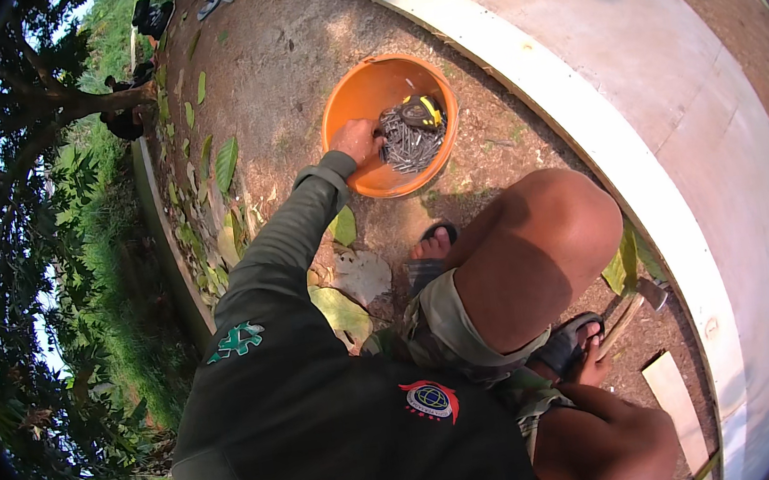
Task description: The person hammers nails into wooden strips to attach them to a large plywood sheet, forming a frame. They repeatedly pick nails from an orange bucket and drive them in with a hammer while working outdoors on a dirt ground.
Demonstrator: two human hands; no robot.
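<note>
My left hand [358, 141] reaches over the near-left rim of an orange bucket [346, 112], its fingers curled closed at the edge of a pile of loose metal nails [412, 148]. The fingertips are partly hidden among the nails. On top of the pile, at the bucket's far right side, rests a black and yellow tape measure [422, 112]. I cannot make out my right hand; my bent legs cover much of the lower right. A hammer [651, 293] lies by my sandalled foot, its wooden handle running toward the skin there.
A long pale board [578, 104] with a raised edge curves along the right. Near its lower end is a short wooden offcut [676, 401]. Fallen leaves [226, 165] are scattered over the dirt ground [276, 82]. Trees and grass fill the left side.
</note>
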